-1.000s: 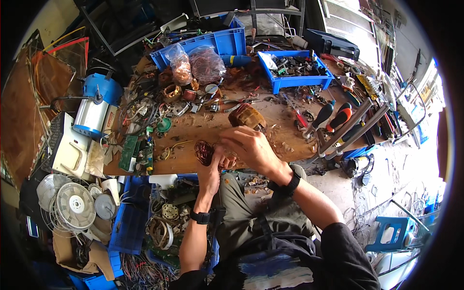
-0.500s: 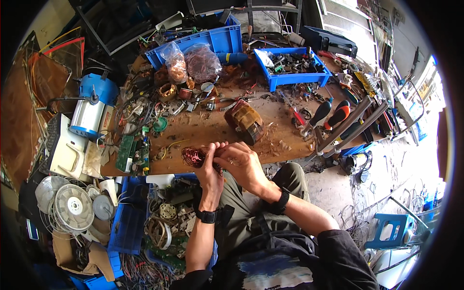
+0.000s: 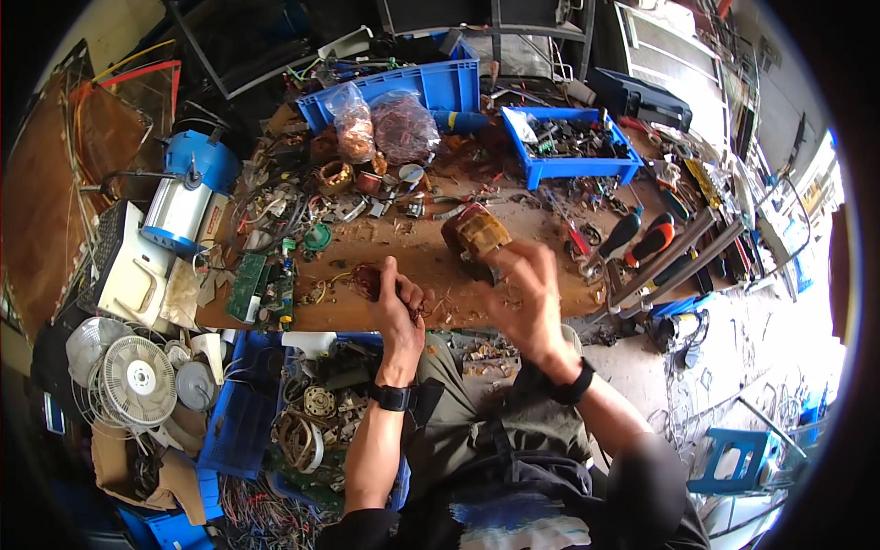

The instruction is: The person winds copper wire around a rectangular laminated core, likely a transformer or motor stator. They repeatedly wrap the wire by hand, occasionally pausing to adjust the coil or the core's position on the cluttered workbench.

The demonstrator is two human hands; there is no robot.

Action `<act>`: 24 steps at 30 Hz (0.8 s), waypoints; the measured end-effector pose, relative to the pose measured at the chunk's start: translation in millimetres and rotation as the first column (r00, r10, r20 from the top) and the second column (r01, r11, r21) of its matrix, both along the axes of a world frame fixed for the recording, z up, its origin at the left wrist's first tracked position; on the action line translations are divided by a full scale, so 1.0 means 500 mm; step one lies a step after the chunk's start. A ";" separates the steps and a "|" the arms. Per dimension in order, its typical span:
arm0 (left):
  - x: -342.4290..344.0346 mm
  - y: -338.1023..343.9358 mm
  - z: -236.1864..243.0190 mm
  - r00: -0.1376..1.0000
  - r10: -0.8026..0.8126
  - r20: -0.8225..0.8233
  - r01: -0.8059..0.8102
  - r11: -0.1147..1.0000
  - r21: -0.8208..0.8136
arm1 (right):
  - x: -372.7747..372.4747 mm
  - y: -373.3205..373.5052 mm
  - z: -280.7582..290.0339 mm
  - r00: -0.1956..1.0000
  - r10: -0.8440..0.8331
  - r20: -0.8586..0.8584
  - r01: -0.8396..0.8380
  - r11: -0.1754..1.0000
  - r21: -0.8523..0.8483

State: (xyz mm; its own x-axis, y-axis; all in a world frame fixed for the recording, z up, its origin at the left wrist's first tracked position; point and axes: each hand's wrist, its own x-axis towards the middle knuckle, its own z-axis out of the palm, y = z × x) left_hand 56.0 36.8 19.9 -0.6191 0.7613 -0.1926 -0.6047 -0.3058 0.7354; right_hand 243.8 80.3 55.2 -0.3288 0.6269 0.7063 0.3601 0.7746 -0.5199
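My left hand point(image 3: 401, 312) is closed around a bundle of thin reddish copper wire point(image 3: 366, 282) at the front edge of the workbench. Loops of the wire stick out to the left of the fingers, and some strands show below them. My right hand point(image 3: 530, 298) is raised over the bench edge, beside a wound coil with yellow tape point(image 3: 478, 231). Motion smears its fingers, which overlap the coil's lower right side; whether they touch it I cannot tell. The coil lies tilted on the wooden benchtop point(image 3: 367, 243).
Green circuit boards point(image 3: 252, 289) lie at the bench's left front. Farther back are bags of copper wire point(image 3: 403, 128) and a blue tray of small parts point(image 3: 582, 171). Screwdrivers point(image 3: 621, 233) and metal bars point(image 3: 674, 257) crowd the right. Scrap-filled bins point(image 3: 243, 426) stand below left.
My right hand has left the wire bundle and moved right and up toward the taped coil. My left hand keeps the bundle. The whole view has shifted slightly.
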 end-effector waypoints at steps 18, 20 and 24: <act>-0.083 -0.020 -0.002 0.307 0.039 -0.951 -0.107 0.994 0.006 | -0.022 0.038 -0.070 0.989 -0.125 0.079 0.148 0.849 -0.508; -0.076 -0.039 0.039 0.391 -0.284 -0.875 0.119 0.959 -0.258 | -0.019 0.033 -0.083 0.985 -0.135 0.111 0.173 0.856 -0.488; -0.073 -0.018 0.054 -0.001 -0.467 -0.884 0.199 0.866 -0.458 | -0.009 0.032 -0.094 0.991 -0.092 0.098 0.126 0.893 -0.432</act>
